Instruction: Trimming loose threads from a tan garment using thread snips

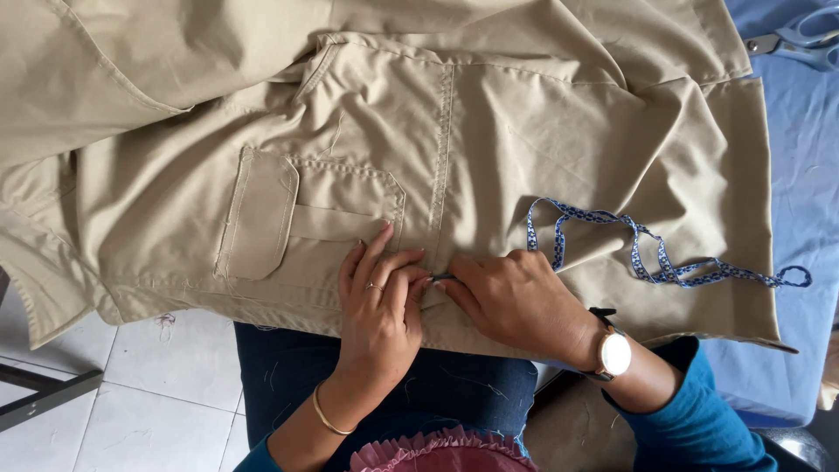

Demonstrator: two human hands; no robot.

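Garment [489, 131] on desk [804, 175]; ribbon [647, 253] on garment, right of both hands; scissors [800, 39] far right corner.
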